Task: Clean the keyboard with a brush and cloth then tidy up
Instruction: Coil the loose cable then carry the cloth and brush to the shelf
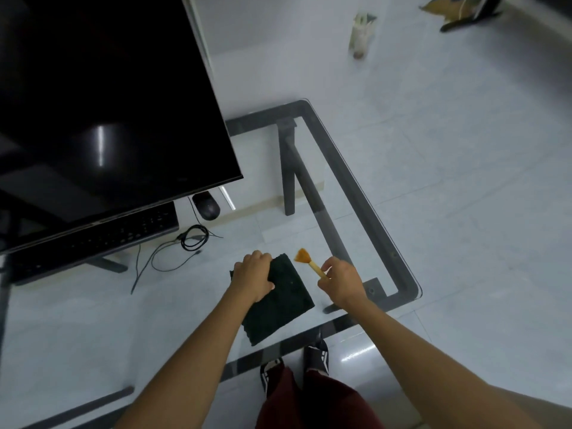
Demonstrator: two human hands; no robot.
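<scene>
The left hand (252, 275) is clenching its grip on the far corner of the dark cloth (278, 300) lying on the glass table (356, 168) well right of the keyboard (93, 239), while the right hand (340, 281) is pinching the brush (309, 263) handle just beyond the cloth, bristles up, seemingly readying both tools.

Dim, cool and soft throughout; pale streak of glare on the large black monitor screen (100, 144); wide-angle bending at edges.
</scene>
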